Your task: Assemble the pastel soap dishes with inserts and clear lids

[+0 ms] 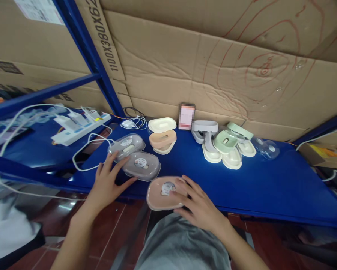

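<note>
My right hand (198,202) grips the right end of a pink soap box (154,195) with a clear lid and a round sticker, at the table's front edge. My left hand (108,182) has its fingers spread around the left end of a grey lidded soap box (150,168), its thumb at the near rim. Another grey lidded soap box (139,142) lies just behind, by the left fingertips. Farther back are a cream oval tray (162,124) and a peach oval ring (163,139) resting on a cream piece.
At the back right lie grey parts (205,126), green parts (224,142) and cream trays, with clear lids (270,149) beside them. A phone (187,116) leans against the cardboard (163,75). A power strip (81,131) with white cables is on the left, near a blue post (101,80).
</note>
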### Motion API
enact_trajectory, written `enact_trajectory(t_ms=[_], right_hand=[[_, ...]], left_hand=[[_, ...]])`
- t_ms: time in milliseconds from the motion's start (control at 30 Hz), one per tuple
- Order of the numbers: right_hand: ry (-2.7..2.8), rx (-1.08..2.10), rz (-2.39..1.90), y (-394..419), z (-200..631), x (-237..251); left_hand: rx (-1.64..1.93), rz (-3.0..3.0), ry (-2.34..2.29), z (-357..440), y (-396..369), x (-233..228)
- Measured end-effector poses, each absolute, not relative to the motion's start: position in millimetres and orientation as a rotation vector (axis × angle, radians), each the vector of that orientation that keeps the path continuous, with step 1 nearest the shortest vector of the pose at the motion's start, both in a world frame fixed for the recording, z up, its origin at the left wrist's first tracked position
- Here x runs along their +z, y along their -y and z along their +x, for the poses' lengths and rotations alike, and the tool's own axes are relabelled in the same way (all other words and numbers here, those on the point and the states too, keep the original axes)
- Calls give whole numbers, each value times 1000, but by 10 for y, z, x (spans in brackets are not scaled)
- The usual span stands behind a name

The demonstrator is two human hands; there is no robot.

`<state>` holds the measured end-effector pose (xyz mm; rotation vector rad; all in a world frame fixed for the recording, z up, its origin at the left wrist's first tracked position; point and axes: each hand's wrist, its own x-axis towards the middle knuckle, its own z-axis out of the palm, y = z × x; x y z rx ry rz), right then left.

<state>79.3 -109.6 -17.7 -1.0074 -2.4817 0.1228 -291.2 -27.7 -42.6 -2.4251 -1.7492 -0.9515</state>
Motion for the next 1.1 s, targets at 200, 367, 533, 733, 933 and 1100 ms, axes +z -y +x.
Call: enact_trajectory(t_ms=[200, 367, 533, 733, 933, 1100], right_hand=[[2546, 120, -979, 818, 473, -145], [2517, 61, -1027, 660, 168, -181], [2488, 44, -1046, 566, 27, -181], [2463, 21, -1140, 73, 233, -9], [2654, -69, -1170, -537, 372, -11], [2619, -73, -1247, -181, 459, -60]], left_hand=[[-1086, -2572, 1761, -3156, 132, -350], [-1238, -2465, 1793, -3108, 130, -270], [-1230, -2531, 1535, -2746, 419, -194], [-1124, -2483, 1306, -2350, 595, -416], [-1139, -2346, 1260, -2234, 565, -532], [-1147, -2326, 1308, -2237, 554, -529]])
